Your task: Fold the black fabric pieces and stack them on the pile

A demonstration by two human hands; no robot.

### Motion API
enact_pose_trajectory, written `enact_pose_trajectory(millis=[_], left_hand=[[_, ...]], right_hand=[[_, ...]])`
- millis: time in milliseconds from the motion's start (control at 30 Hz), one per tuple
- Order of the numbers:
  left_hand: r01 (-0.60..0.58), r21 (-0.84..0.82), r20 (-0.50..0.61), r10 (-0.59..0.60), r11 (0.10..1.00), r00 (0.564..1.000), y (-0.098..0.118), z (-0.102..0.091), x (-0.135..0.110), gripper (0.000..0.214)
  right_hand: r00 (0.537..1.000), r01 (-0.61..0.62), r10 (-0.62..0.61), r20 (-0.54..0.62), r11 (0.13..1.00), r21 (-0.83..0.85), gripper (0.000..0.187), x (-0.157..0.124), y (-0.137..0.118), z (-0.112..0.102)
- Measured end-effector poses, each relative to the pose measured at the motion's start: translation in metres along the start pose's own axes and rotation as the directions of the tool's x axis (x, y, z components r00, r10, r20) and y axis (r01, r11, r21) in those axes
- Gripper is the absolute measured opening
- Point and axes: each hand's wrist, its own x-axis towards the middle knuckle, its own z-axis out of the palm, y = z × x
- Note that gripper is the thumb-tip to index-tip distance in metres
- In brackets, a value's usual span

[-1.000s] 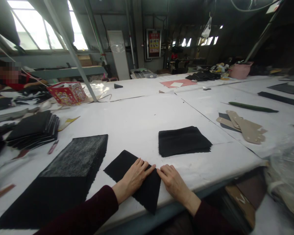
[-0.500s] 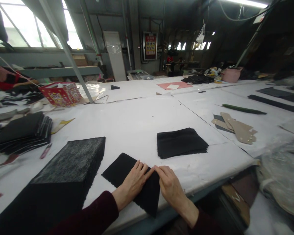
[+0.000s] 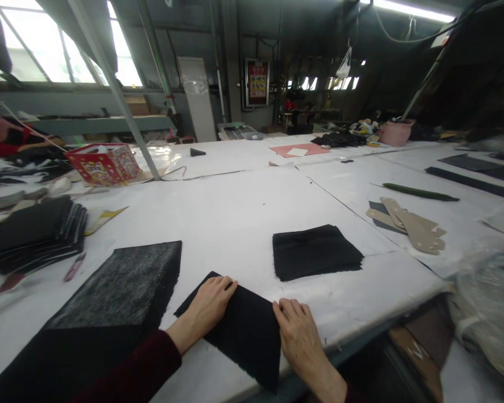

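Observation:
A dark rectangular piece of black fabric [image 3: 247,330] lies slantwise at the table's front edge, its near corner reaching over the edge. Across its far left part rests my left hand [image 3: 212,299], fingers laid along the far edge and pressing on the cloth. My right hand [image 3: 298,330] pinches the right corner between thumb and fingers; the thumb is partly hidden. Just beyond lies a stack of black fabric pieces [image 3: 317,252]. To the left is a larger black fabric stack [image 3: 96,347] with a grey speckled sheet part [image 3: 117,282] on its far half.
The white-covered table [image 3: 218,212] carries tan templates [image 3: 411,224], a long green object [image 3: 420,192], a pink-handled tool [image 3: 74,267], folded dark cloth [image 3: 29,229] and a red box [image 3: 103,163]. A pole [image 3: 121,101] stands behind. A person [image 3: 21,134] is at far left.
My hands have moved apart: the left slid left along the fabric's far edge, the right moved slightly right and down to the corner. The view has tilted up a little.

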Motion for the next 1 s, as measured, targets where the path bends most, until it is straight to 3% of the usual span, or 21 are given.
enact_pose_trajectory(millis=[133,300,400,467,567,633,733,800,867,1000], left_hand=[[0.069,-0.103,0.011,-0.068,0.992,0.998,-0.004,-0.009,0.01,0.017],[-0.025,-0.236,-0.006,0.024,0.971,1.0,0.014,-0.013,0.003,0.023],[0.002,-0.405,0.013,0.003,0.915,1.0,0.019,-0.014,0.001,0.021],[0.037,-0.518,0.029,-0.025,0.855,0.999,0.022,-0.014,0.01,0.016],[0.047,-0.634,0.02,-0.045,0.772,0.999,0.034,-0.017,0.046,0.013],[0.033,-0.656,-0.049,-0.087,0.754,0.995,0.048,-0.021,0.082,0.011],[-0.013,-0.629,-0.234,-0.174,0.777,0.956,0.069,-0.025,0.143,0.008],[-0.012,-0.616,-0.308,-0.227,0.788,0.924,0.078,-0.023,0.18,0.005],[0.03,-0.619,-0.312,-0.281,0.785,0.907,0.081,-0.017,0.209,0.005],[0.113,-0.626,-0.268,-0.349,0.772,0.898,0.079,-0.002,0.238,0.005]], right_hand=[[0.992,-0.126,0.125,0.014,0.975,0.181,0.027,0.008,0.004,-0.01],[0.985,-0.169,0.143,0.093,0.888,0.428,0.055,0.012,0.008,-0.007],[0.958,-0.287,0.218,0.188,0.773,0.565,0.052,0.005,0.03,-0.008],[0.928,-0.372,0.274,0.252,0.688,0.623,0.046,0.005,0.056,-0.02],[0.921,-0.389,0.269,0.281,0.664,0.639,0.039,0.024,0.111,-0.053],[0.939,-0.343,0.261,0.223,0.737,0.582,0.037,0.048,0.152,-0.077],[0.948,-0.315,0.275,0.16,0.884,0.345,0.037,0.091,0.206,-0.099],[0.945,-0.322,0.302,0.128,0.929,0.182,0.036,0.117,0.233,-0.099],[0.937,-0.347,0.34,0.084,0.934,0.088,0.034,0.138,0.25,-0.09],[0.924,-0.383,0.383,-0.012,0.924,0.003,0.041,0.155,0.263,-0.058]])
